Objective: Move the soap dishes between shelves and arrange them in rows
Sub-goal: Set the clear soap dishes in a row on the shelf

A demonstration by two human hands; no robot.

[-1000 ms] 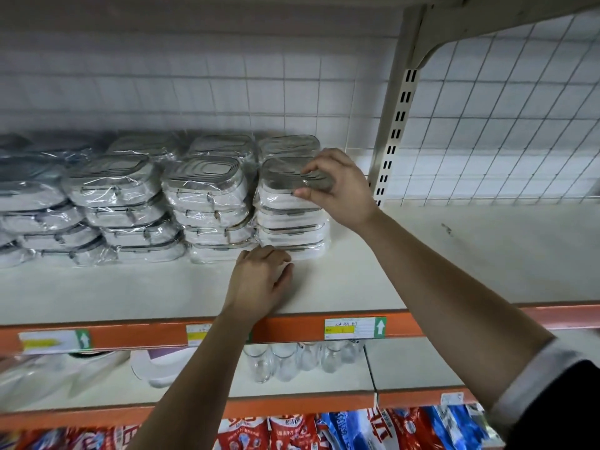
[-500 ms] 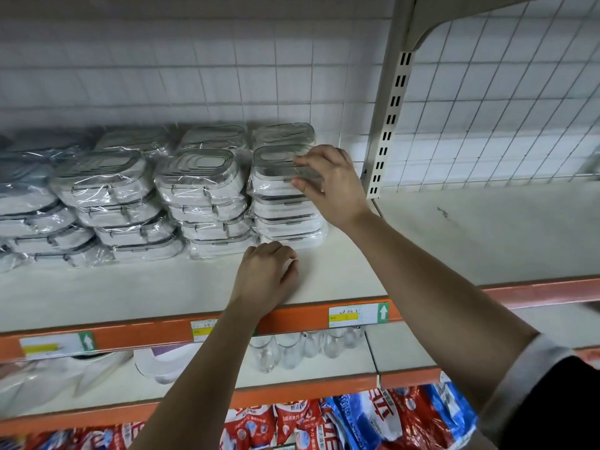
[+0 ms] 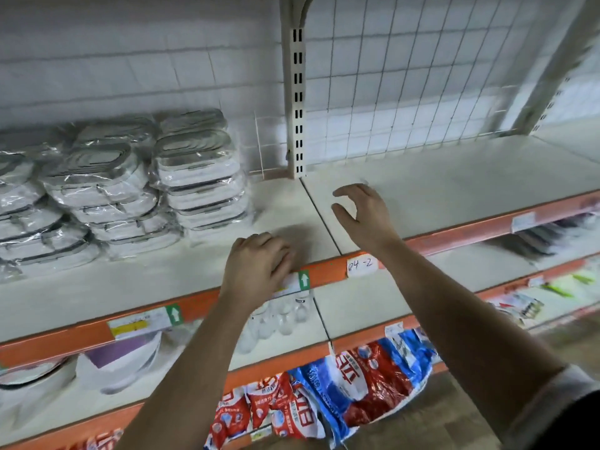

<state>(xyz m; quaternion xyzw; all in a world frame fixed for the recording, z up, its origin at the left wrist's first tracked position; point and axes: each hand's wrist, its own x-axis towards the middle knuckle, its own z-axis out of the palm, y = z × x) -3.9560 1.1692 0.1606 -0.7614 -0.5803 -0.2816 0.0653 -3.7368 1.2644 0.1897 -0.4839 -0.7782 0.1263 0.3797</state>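
cream shelf [image 3: 454,190] with orange front rail | clear-wrapped white, grey-rimmed soap dishes [image 3: 201,177] stacked in rows at its left (touching neither hand) | right hand [image 3: 360,212] spread, empty, over bare shelf beside stacks | left hand [image 3: 259,264] curled, empty, resting on front edge

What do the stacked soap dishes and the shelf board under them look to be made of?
Soap dishes: probably white plastic with grey rims, each wrapped in clear glossy film, judging by crinkles and glints. Shelf board: matt cream, likely painted metal, as on the slotted upright, though coated board is possible.
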